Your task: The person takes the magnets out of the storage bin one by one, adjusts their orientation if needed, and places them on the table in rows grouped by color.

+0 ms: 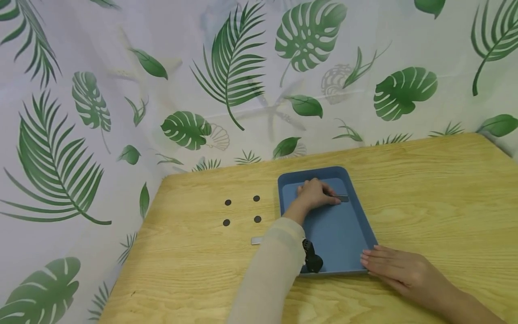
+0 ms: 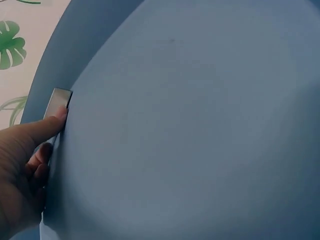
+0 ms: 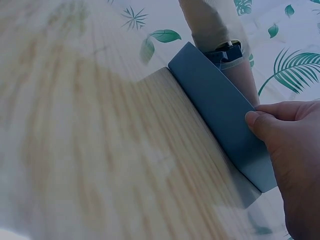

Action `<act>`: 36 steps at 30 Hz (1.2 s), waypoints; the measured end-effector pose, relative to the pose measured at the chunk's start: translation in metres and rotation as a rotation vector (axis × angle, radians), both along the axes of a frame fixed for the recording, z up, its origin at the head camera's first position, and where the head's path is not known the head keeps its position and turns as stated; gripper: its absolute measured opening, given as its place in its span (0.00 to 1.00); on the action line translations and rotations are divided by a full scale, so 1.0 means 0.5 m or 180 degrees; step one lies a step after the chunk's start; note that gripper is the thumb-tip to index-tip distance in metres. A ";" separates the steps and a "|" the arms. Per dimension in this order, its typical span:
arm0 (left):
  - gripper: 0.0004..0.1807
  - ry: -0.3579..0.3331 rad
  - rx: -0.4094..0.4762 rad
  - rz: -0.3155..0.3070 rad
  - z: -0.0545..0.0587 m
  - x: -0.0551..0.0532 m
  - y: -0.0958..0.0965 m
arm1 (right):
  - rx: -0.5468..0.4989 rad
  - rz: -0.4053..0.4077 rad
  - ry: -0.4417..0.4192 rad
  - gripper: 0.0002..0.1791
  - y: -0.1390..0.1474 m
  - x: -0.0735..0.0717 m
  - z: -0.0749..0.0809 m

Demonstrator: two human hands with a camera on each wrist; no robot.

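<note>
A shallow blue tray [image 1: 336,238] lies on the wooden table. Inside it, toward the far right wall, my left hand [image 1: 315,194] pinches a small flat silver metal bar [image 1: 343,198]. The left wrist view shows the thumb on the face of this bar [image 2: 59,100], close to the tray's wall [image 2: 95,30]; the other fingers are curled behind and partly hidden. At the near right corner, my right hand [image 1: 408,272] holds the tray's rim. Its thumb [image 3: 257,122] presses the outer wall [image 3: 215,110] in the right wrist view, with the fingers over the edge.
Left of the tray sit several small black discs, including a near one [image 1: 226,222] and a far one [image 1: 256,198]. A second silver bar [image 1: 256,240] is partly covered by the left sleeve [image 1: 271,265]. A leaf-patterned cloth [image 1: 251,90] hangs behind the table [image 1: 445,189].
</note>
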State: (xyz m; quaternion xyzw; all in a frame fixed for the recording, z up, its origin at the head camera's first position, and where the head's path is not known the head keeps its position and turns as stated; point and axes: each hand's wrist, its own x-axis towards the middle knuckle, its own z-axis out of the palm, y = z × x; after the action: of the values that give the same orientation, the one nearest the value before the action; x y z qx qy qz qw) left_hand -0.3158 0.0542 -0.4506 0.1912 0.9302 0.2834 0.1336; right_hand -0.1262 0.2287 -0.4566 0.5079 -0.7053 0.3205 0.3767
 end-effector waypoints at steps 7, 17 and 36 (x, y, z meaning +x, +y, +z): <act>0.12 -0.0326 0.0466 -0.0192 0.013 -0.011 -0.015 | 0.0004 -0.0028 0.0020 0.15 0.001 -0.002 0.000; 0.13 -0.0582 0.0339 -0.0671 0.037 -0.014 -0.033 | -0.0022 0.0000 -0.0016 0.15 -0.002 0.000 0.003; 0.11 -0.0012 -0.0388 -0.1434 0.049 -0.018 -0.054 | -0.0096 0.0090 0.0041 0.15 -0.012 -0.002 0.010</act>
State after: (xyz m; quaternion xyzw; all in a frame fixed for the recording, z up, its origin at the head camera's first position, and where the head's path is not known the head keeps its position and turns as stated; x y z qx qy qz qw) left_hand -0.3249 0.0271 -0.4263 0.3850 0.8792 0.1900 0.2064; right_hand -0.1269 0.2230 -0.4514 0.5141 -0.6907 0.3330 0.3843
